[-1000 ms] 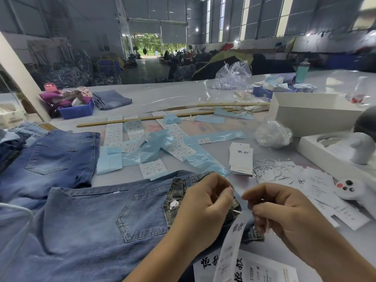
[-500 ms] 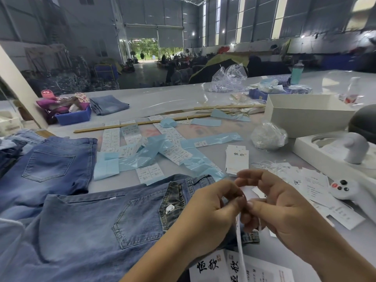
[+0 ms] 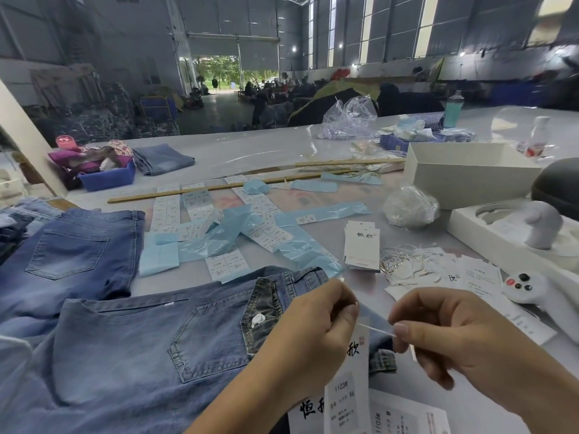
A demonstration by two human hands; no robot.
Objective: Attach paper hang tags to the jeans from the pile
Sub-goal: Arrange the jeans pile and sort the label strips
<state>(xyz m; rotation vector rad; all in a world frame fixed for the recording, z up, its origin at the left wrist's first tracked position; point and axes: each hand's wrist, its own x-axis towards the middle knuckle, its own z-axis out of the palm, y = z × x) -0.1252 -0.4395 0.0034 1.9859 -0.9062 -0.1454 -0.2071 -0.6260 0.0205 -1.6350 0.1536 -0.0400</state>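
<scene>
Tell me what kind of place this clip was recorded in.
Probably a garment finishing workshop in a large warehouse hall: jeans spread on a long table, a stack of hang tags, and label sheets.

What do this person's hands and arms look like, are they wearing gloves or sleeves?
No gloves: the left hand and right hand are bare, with short, plain nails. Both forearms are uncovered as far as the picture shows; no sleeve, watch, ring or bracelet is visible.

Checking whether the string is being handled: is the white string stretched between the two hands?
Yes, the white string runs taut from the left hand to the pinching fingertips of the right hand, above the hang tag.
</scene>
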